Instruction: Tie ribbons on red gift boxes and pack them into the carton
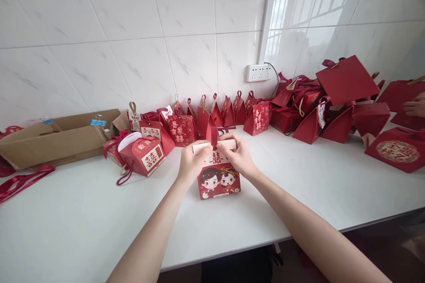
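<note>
And here's the box, right in the middle, gripped between the two hands over the front half of the counter! The left hand pinches one side of its top, the right hand pinches the other, thumbs in front and pointing inward, the box hanging down between the wrists; whether its base touches the counter, you can't tell from here. What a look to it: red front, two cartoon faces side by side, a pale band with red lettering above, partly hidden by the thumbs. Pale flaps stick up along the top, and a dark red strap rises between the hands.

Just behind, a row of small boxes lines the wall, loops upright, the nearest partly covered by the hands. Over to the left, a ribboned box sits tilted near the left hand, then a brown carton with a blue clip, and a loose ribbon in front of it. Out right, a jumbled heap of red boxes, and at the far edge another person's hand! Nothing stands between the viewer and the box but the hands themselves
</note>
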### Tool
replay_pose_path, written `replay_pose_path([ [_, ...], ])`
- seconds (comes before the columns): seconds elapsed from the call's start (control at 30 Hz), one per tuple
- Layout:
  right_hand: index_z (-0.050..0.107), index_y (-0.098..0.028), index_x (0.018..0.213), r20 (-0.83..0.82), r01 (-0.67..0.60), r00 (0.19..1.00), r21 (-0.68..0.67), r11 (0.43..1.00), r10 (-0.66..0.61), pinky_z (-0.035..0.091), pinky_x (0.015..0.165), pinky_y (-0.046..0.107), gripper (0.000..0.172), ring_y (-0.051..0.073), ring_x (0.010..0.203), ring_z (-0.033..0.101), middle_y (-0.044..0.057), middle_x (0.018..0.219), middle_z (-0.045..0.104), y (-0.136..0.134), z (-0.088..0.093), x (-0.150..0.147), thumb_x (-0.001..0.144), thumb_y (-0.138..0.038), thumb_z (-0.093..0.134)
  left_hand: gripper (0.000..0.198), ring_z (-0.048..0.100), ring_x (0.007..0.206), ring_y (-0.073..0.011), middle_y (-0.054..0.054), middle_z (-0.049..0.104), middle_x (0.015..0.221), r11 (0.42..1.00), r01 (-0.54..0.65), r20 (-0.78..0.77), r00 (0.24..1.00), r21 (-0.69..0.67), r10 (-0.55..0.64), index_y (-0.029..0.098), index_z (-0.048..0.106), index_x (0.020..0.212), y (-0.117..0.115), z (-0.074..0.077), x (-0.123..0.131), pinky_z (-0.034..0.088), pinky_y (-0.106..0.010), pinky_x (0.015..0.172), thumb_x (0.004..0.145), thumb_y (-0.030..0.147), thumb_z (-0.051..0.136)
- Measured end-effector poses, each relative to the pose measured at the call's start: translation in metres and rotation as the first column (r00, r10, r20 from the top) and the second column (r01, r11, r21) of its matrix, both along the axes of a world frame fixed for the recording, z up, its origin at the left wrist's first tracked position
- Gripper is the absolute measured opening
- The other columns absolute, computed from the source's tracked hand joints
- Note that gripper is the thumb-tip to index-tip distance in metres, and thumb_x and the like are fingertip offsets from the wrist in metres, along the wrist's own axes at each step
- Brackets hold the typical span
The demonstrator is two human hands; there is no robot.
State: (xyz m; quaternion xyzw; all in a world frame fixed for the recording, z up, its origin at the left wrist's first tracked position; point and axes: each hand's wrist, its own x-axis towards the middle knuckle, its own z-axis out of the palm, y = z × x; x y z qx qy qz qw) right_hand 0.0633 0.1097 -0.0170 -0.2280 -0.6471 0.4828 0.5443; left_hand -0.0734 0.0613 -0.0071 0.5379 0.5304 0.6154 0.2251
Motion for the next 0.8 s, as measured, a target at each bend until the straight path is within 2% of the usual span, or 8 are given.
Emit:
replay_pose_path([
  [0.17, 0.052, -0.021, 0.090, -0.051, -0.024, 0.998, -0.057, 0.998, 0.021, 0.043, 0.052, 0.020, 0.031, 0.009, 0.060, 0.052, -0.001, 0.083, 0.057, -0.0002, 0.0011, -0.0014, 0.068, -0.035, 0.069, 0.023, 0.057, 0.061, -0.0124, 0.000, 0.065, 0.069, 1.000, 0.008, 0.003, 1.000, 0.007, -0.008, 0.015, 0.066, 0.079, -0.0002, -0.0001, 0.0004, 0.044, -0.020, 0.056, 0.068, 0.035, 0.065],
  [0.37, 0.052, -0.020, 0.083, -0.056, -0.063, 0.997, -0.144, 0.988, 0.055, 0.037, 0.045, 0.019, 0.031, 0.008, 0.048, 0.046, -0.005, 0.062, 0.053, -0.0013, 0.0029, -0.0015, 0.065, -0.036, 0.071, 0.026, 0.056, 0.061, -0.0124, -0.001, 0.065, 0.069, 1.000, 0.024, 0.035, 0.999, -0.009, -0.024, 0.014, 0.067, 0.079, 0.0010, -0.0022, -0.0021, 0.043, -0.021, 0.054, 0.068, 0.038, 0.066],
  [0.57, 0.055, -0.019, 0.082, -0.090, -0.082, 0.994, -0.208, 0.975, 0.064, 0.041, 0.048, 0.021, 0.035, 0.009, 0.051, 0.051, -0.004, 0.063, 0.057, 0.0026, 0.0026, -0.0007, 0.059, -0.038, 0.075, 0.028, 0.059, 0.065, -0.0139, -0.003, 0.067, 0.072, 0.999, 0.048, 0.125, 0.991, -0.011, -0.046, 0.014, 0.066, 0.082, 0.0020, -0.0041, 0.0006, 0.046, -0.022, 0.059, 0.067, 0.037, 0.068],
  [0.8, 0.059, -0.017, 0.077, -0.063, -0.058, 0.997, -0.205, 0.977, 0.046, 0.041, 0.050, 0.022, 0.034, 0.010, 0.053, 0.052, -0.003, 0.062, 0.058, 0.0051, 0.0030, -0.0002, 0.058, -0.041, 0.076, 0.022, 0.056, 0.059, -0.0115, 0.001, 0.063, 0.065, 0.999, 0.027, 0.061, 0.998, 0.019, -0.029, 0.016, 0.062, 0.077, -0.0008, -0.0033, 0.0034, 0.043, -0.020, 0.055, 0.070, 0.037, 0.065],
])
